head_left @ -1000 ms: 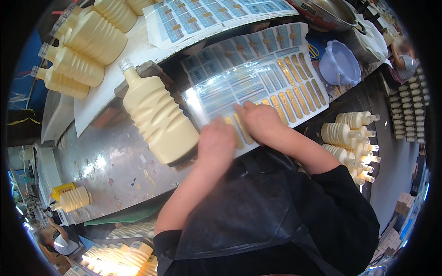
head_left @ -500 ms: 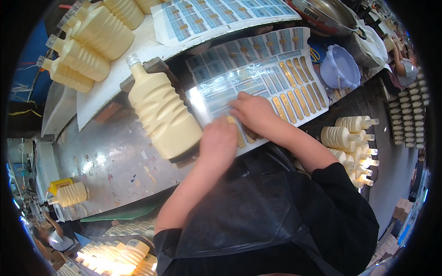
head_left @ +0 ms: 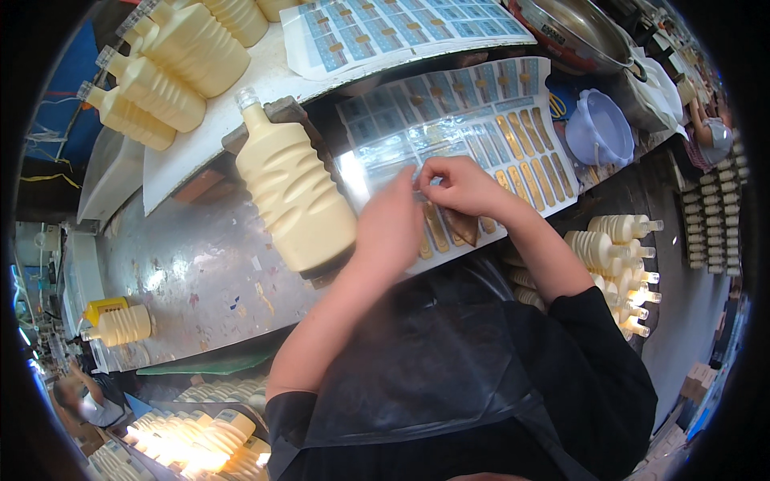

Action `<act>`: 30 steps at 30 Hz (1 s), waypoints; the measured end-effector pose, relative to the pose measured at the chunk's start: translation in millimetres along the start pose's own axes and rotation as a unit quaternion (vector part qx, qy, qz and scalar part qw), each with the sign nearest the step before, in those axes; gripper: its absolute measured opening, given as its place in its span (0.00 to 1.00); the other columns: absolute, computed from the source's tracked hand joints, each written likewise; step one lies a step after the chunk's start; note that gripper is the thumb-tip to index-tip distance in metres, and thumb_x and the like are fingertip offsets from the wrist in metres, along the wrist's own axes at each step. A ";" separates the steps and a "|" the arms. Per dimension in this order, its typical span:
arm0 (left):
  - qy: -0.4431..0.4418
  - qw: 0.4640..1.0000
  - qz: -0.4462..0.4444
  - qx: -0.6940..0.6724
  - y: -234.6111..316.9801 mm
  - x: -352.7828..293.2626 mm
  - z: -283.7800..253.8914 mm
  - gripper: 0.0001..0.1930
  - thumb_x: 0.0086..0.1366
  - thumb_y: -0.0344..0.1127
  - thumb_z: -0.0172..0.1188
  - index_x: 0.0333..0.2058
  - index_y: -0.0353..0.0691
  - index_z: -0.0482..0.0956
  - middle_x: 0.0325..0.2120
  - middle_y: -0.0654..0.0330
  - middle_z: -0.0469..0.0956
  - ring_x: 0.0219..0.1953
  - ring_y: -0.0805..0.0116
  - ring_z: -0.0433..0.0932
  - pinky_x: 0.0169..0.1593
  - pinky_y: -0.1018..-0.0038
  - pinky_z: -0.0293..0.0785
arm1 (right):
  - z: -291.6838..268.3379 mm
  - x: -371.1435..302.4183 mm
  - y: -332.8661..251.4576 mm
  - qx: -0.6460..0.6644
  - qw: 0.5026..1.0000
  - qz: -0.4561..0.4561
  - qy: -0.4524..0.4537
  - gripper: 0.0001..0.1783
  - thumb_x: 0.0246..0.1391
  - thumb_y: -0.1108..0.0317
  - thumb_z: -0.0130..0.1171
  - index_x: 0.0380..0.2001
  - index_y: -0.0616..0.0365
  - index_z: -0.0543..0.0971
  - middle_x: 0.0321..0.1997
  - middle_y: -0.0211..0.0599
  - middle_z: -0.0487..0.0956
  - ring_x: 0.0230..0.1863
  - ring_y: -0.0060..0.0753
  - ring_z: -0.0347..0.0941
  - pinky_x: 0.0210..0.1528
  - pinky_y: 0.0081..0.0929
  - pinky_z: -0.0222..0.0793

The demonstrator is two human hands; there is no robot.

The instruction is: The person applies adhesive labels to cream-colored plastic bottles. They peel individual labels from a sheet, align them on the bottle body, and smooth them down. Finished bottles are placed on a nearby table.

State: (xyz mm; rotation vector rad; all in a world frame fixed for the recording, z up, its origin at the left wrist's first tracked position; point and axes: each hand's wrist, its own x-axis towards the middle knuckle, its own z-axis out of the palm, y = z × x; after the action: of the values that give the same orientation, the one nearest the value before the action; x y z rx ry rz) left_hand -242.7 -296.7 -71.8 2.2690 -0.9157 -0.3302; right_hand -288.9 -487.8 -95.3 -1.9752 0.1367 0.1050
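Note:
My two hands meet over a sheet of blue and gold labels point(head_left: 529, 175). My right hand point(head_left: 461, 186) is closed, its thumb and forefinger pinched near my left fingertips. A brown flat piece with a pointed end point(head_left: 463, 228) sticks out below it, apparently held in the palm; its kind is unclear. My left hand point(head_left: 391, 223) is smeared by motion, so its fingers and anything in them cannot be made out. Just left of it a cream plastic bottle with a clear neck point(head_left: 295, 192) lies tilted on a dark support, its ribbed side facing up.
More cream bottles point(head_left: 188, 52) stand on the white shelf point(head_left: 172, 152) at back left, beside another label sheet point(head_left: 385, 32). A purple bucket point(head_left: 597, 127) and metal basin point(head_left: 577, 28) sit at back right. Bottles are stacked at right point(head_left: 601, 252) and lower left point(head_left: 196, 441).
My right hand has lifted slightly and pinched its fingers, and the brown piece shows more below it. My left hand has moved up and right to meet it. The whole view has shifted slightly.

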 end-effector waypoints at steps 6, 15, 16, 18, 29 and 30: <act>-0.050 0.994 -0.066 -0.071 14.6 5.6 -20.4 0.14 0.60 0.38 0.65 0.43 0.39 0.83 0.38 0.52 0.83 0.40 0.51 0.82 0.45 0.61 0.77 | -30.5 -14.8 -16.3 0.163 0.986 0.020 -0.042 0.05 0.56 0.72 0.63 0.36 0.59 0.82 0.33 0.26 0.79 0.35 0.14 0.73 0.38 0.17 0.69; 0.015 0.996 -0.031 -0.081 28.6 -13.0 -65.8 0.11 0.56 0.35 0.70 0.32 0.40 0.77 0.22 0.61 0.73 0.21 0.69 0.73 0.29 0.69 0.69 | -39.7 -19.8 -57.9 0.173 0.980 0.010 -0.094 0.08 0.53 0.69 0.70 0.35 0.61 0.85 0.32 0.25 0.82 0.33 0.13 0.74 0.35 0.16 0.69; 0.010 0.993 -0.033 -0.109 27.7 -16.2 -71.1 0.11 0.58 0.33 0.71 0.34 0.41 0.76 0.22 0.66 0.73 0.21 0.79 0.69 0.26 0.76 0.66 | -37.6 -17.6 -61.1 0.182 0.979 0.007 -0.095 0.07 0.53 0.70 0.70 0.34 0.62 0.85 0.31 0.25 0.82 0.32 0.12 0.73 0.34 0.16 0.68; -0.016 0.969 -0.085 -0.231 20.5 -21.6 -84.1 0.10 0.59 0.30 0.70 0.34 0.41 0.76 0.24 0.68 0.74 0.23 0.81 0.70 0.27 0.78 0.67 | -29.4 -12.0 -80.1 0.215 0.973 -0.008 -0.086 0.05 0.54 0.72 0.69 0.31 0.62 0.84 0.29 0.24 0.81 0.29 0.11 0.72 0.32 0.14 0.67; 0.206 0.850 -0.110 -0.473 -33.8 -24.0 -147.4 0.07 0.65 0.28 0.67 0.40 0.39 0.80 0.29 0.73 0.77 0.26 0.88 0.66 0.29 0.86 0.58 | 22.5 63.7 -164.4 0.156 0.985 -0.016 -0.071 0.08 0.57 0.68 0.67 0.35 0.61 0.83 0.29 0.24 0.81 0.27 0.09 0.72 0.26 0.13 0.65; 0.224 0.842 -0.113 -0.477 -40.0 -20.7 -151.5 0.07 0.65 0.29 0.67 0.40 0.39 0.80 0.29 0.73 0.77 0.25 0.88 0.64 0.28 0.86 0.56 | 28.8 70.6 -172.6 0.154 0.986 -0.001 -0.067 0.09 0.57 0.67 0.66 0.35 0.62 0.82 0.29 0.25 0.81 0.27 0.09 0.71 0.26 0.12 0.64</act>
State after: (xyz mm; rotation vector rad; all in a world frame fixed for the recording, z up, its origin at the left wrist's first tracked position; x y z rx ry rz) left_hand -168.5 -187.6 15.2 1.3984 -0.1363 -0.2533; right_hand -194.4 -396.8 40.2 -1.6532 0.0595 0.2033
